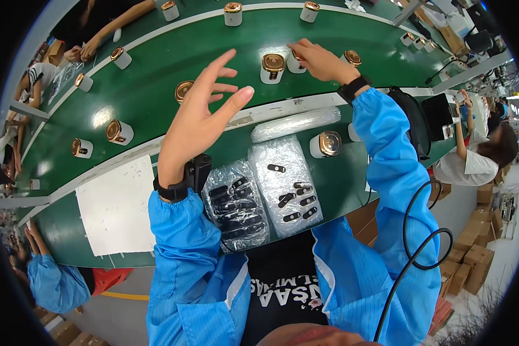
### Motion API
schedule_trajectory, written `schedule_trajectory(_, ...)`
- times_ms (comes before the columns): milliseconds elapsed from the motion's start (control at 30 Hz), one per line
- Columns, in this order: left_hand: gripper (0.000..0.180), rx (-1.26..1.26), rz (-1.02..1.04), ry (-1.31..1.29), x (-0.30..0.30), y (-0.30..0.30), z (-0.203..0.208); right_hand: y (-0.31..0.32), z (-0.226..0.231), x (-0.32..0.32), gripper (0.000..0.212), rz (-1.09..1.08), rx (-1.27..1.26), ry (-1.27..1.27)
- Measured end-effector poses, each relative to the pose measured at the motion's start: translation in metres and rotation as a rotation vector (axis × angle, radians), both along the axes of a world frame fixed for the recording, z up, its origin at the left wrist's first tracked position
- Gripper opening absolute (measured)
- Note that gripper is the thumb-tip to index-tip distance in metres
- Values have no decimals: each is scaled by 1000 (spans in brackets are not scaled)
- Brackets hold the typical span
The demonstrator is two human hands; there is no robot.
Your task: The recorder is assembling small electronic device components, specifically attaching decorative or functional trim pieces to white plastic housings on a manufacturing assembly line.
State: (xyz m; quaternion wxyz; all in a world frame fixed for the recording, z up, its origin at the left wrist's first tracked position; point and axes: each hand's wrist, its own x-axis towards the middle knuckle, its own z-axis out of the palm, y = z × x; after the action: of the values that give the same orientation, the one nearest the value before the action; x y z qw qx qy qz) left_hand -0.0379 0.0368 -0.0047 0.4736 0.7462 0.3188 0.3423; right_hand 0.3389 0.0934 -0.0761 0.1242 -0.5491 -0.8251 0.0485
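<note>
My right hand (327, 63) reaches out over the green conveyor belt, its fingers curled on a small white device with a gold top (296, 66). A like white-and-gold device (272, 74) stands just left of it. My left hand (197, 120) hovers in the air nearer to me, fingers spread and holding nothing. It partly covers another gold-topped device (184, 90). Below the hands, several small black oval-ended pieces (276, 168) lie on a clear plastic bag (268, 151). Beside it, a second clear bag (258, 232) contains more black pieces.
A rolled clear plastic package (297, 123) lies along the belt's rail (254, 115). One gold-topped device (325, 144) stands on the near table. A white sheet (116, 207) is at left, a black bag (410, 121) at right. A black cable (408, 248) loops by my right arm. Co-workers sit around.
</note>
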Motion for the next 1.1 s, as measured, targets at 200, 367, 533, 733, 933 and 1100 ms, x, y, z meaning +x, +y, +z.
schedule_trajectory(200, 63, 88, 44, 108, -6, -2, -4, -1, 18, 37, 65, -428, -12, -264)
schedule_trajectory(367, 66, 216, -122, 187, 45, 9, -26, -21, -15, 158, 56, -703, -133, -344)
schedule_trajectory(533, 84, 426, -73, 536, 83, 41, -53, -42, 40, 98, 37, -525, 36, -158)
schedule_trajectory(733, 79, 538, -30, 630, 176, 85, -88, -193, 114, -17, 34, -614, 92, 50)
schedule_trajectory(933, 53, 614, 83, 589, 163, 103, -112, -273, 68, -63, 36, -746, -83, 73)
schedule_trajectory(1100, 41, 563, -151, 718, 110, 63, -40, -288, 21, -67, 36, -822, 5, -17)
